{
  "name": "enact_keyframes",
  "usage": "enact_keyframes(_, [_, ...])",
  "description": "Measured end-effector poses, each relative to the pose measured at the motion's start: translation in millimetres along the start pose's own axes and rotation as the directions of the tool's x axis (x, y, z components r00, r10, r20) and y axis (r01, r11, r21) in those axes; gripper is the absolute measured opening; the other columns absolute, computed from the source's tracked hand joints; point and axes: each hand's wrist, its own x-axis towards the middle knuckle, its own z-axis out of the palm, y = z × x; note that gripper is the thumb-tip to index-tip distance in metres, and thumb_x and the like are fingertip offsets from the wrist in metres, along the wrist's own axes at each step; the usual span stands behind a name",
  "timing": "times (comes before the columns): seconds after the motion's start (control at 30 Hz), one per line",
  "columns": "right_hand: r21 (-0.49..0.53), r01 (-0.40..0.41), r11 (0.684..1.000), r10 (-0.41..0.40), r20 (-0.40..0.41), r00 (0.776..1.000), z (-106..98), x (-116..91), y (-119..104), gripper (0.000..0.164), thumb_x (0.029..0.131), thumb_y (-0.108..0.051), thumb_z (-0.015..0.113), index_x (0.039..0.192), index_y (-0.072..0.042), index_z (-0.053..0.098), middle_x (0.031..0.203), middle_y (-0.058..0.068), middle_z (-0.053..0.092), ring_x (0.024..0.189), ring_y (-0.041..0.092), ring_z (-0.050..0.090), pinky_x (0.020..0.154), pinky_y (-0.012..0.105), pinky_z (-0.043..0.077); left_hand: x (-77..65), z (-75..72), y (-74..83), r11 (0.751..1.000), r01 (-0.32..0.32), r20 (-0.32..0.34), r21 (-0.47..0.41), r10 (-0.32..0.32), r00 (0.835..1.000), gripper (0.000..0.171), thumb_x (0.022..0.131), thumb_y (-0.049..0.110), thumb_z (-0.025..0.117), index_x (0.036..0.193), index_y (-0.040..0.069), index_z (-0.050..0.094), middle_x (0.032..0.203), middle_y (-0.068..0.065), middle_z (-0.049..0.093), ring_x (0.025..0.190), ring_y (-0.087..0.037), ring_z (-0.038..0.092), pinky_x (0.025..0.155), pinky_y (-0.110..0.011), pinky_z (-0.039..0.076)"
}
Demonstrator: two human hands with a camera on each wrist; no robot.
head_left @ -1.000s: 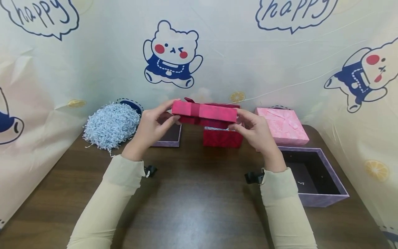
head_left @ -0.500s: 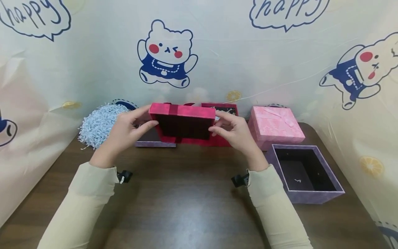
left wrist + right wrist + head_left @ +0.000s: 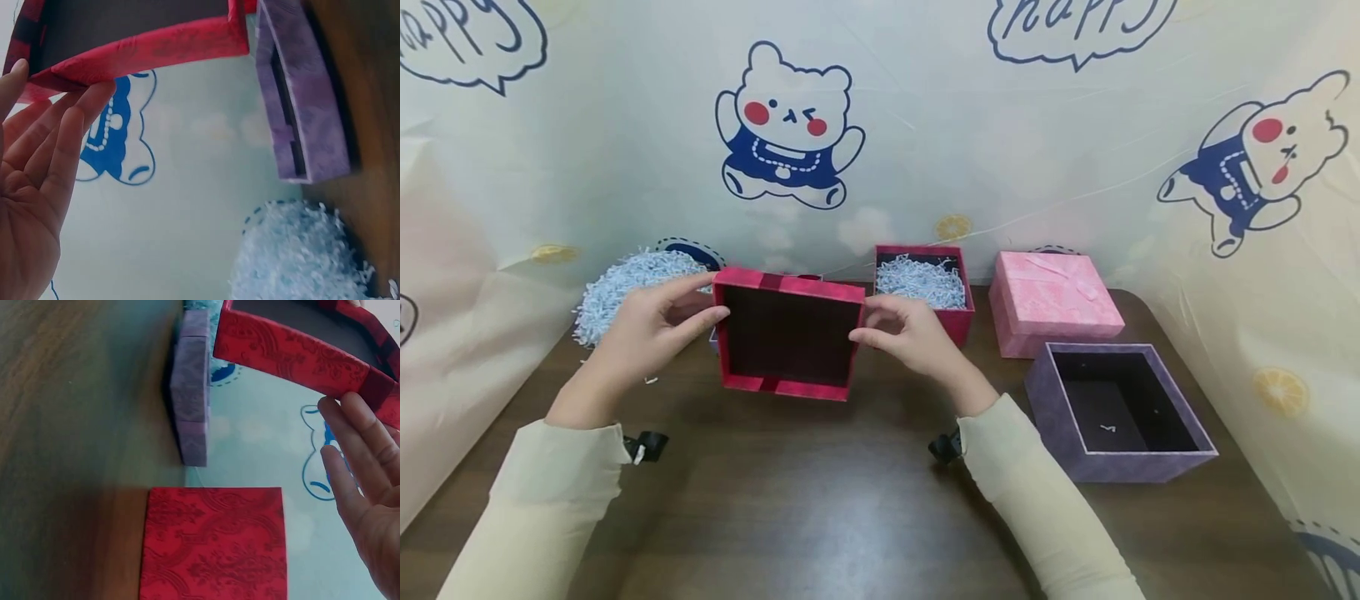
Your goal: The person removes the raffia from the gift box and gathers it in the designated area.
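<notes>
A red box lid (image 3: 793, 333) with a dark inside hangs tilted above the table, its hollow side facing me. My left hand (image 3: 651, 329) pinches its upper left corner between thumb and fingers. At the upper right corner my right hand (image 3: 913, 337) pinches it the same way. In the right wrist view the fingers (image 3: 369, 437) lie against the lid's patterned red side (image 3: 294, 353). Behind my right hand stands the red box (image 3: 958, 321), uncovered and filled with light blue shredded paper (image 3: 921, 282).
A heap of blue shredded paper (image 3: 625, 287) lies at the back left. A purple lid (image 3: 312, 106) sits behind the red lid. To the right stand a closed pink box (image 3: 1060, 300) with a bow and an uncovered purple box (image 3: 1120, 462) holding a small scrap.
Both hands have carried the red lid left and down, away from the red box, tipping its hollow side toward me. The shredded paper in the red box has come into view.
</notes>
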Motion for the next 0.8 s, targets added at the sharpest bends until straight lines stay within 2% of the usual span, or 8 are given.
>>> enact_keyframes(0.17, [0.0, -0.032, 0.999, 0.032, 0.074, 0.997, 8.3, 5.1, 2.8, 0.042, 0.087, -0.023, 0.078, 0.124, -0.005, 0.067, 0.096, 0.008, 0.074, 0.094, 0.017, 0.071, 0.09, 0.031, 0.059, -11.3, -3.1, -8.7, 0.998, 0.054, 0.051, 0.008, -0.055, 0.997, 0.052, 0.09, 0.015, 0.074, 0.138, 0.004, 0.057, 0.108, -0.025, 0.073, 0.083, -0.027, 0.075, 0.067, 0.0, 0.047])
enact_keyframes(0.3, [-0.052, -0.046, 0.998, 0.052, 0.122, 0.991, 15.6, 8.9, 6.7, 0.043, 0.087, -0.027, 0.078, 0.123, -0.006, 0.068, 0.101, 0.006, 0.074, 0.094, 0.016, 0.069, 0.089, 0.028, 0.058, -19.3, -0.9, -16.8, 0.997, 0.067, 0.065, 0.028, -0.068, 0.996, 0.051, 0.09, 0.015, 0.074, 0.136, -0.001, 0.058, 0.1, -0.027, 0.074, 0.068, -0.013, 0.074, 0.065, 0.0, 0.045])
enact_keyframes(0.43, [-0.084, -0.061, 0.995, 0.073, 0.153, 0.985, 22.4, 9.8, 11.6, 0.043, 0.086, -0.027, 0.079, 0.122, -0.007, 0.068, 0.105, 0.006, 0.074, 0.094, 0.016, 0.069, 0.086, 0.026, 0.059, -26.0, 2.5, -23.4, 0.996, 0.088, 0.1, 0.014, -0.089, 0.991, 0.052, 0.089, 0.014, 0.074, 0.134, -0.005, 0.057, 0.101, -0.029, 0.073, 0.065, -0.007, 0.073, 0.067, 0.001, 0.045])
enact_keyframes(0.6, [-0.072, -0.088, 0.994, 0.099, 0.173, 0.98, 32.3, 9.5, 16.7, 0.045, 0.084, -0.026, 0.08, 0.123, -0.007, 0.068, 0.112, 0.007, 0.073, 0.102, 0.018, 0.07, 0.087, 0.026, 0.058, -35.0, 2.0, -31.5, 0.983, 0.183, 0.198, -0.03, -0.174, 0.965, 0.055, 0.092, 0.016, 0.072, 0.138, -0.007, 0.053, 0.109, -0.031, 0.07, 0.069, -0.007, 0.073, 0.064, -0.007, 0.052])
enact_keyframes(0.8, [-0.053, -0.139, 0.989, 0.146, 0.17, 0.974, 40.7, 10.7, 16.8, 0.052, 0.085, -0.027, 0.08, 0.13, -0.007, 0.063, 0.12, 0.009, 0.071, 0.11, 0.02, 0.068, 0.089, 0.028, 0.058, -39.0, 4.8, -40.5, 0.97, 0.239, 0.261, -0.048, -0.219, 0.94, 0.057, 0.094, 0.019, 0.07, 0.139, -0.01, 0.049, 0.11, -0.032, 0.069, 0.071, -0.015, 0.075, 0.066, -0.011, 0.055])
